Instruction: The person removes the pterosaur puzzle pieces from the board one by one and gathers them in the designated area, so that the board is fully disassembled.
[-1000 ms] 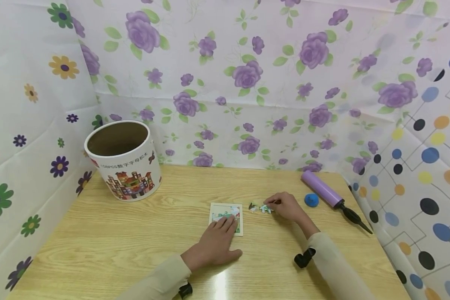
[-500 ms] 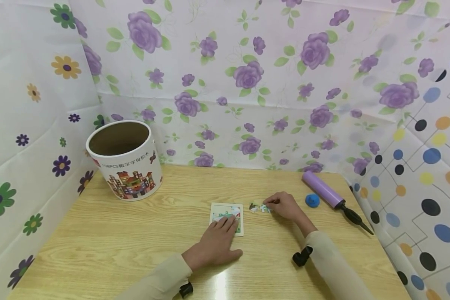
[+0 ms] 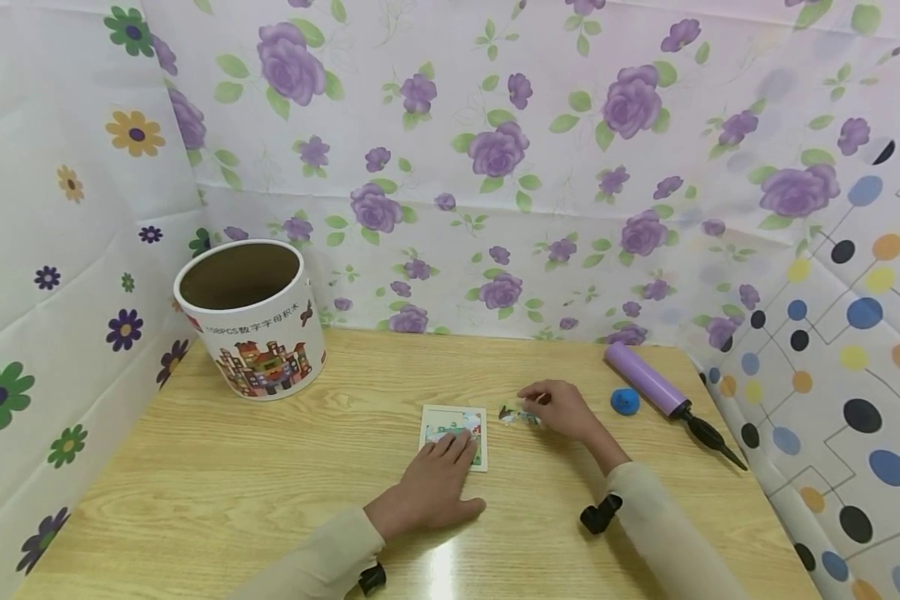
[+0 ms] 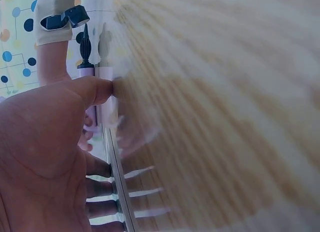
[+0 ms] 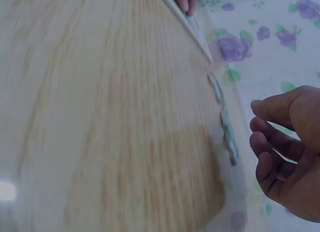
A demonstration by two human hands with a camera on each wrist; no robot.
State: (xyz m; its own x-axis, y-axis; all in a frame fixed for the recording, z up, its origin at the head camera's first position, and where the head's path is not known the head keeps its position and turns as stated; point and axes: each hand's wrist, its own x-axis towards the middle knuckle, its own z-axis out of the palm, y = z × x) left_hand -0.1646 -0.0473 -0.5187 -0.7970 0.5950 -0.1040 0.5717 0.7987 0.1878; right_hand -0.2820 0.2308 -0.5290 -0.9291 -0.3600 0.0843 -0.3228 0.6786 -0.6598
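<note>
My left hand lies with straight fingers on a small framed picture puzzle and covers its lower left part. In the left wrist view its fingers reach onto the frame's edge and the thumb stands apart. To the right of the frame lie loose jigsaw pieces, flat on the table. My right hand hovers just over the right-hand jigsaw pieces, partly hiding them in the head view. Seen from the right wrist, its fingers are loosely bent, apart from the pieces, with nothing visible between thumb and forefinger.
A large white printed bucket stands at the table's back left. Right of my right hand are a round blue object and a purple hand pump with a black nozzle. Patterned cloths border the wooden table.
My right hand has lifted slightly off the right-hand jigsaw pieces and shifted a little to the left. My left hand stays on the puzzle frame.
</note>
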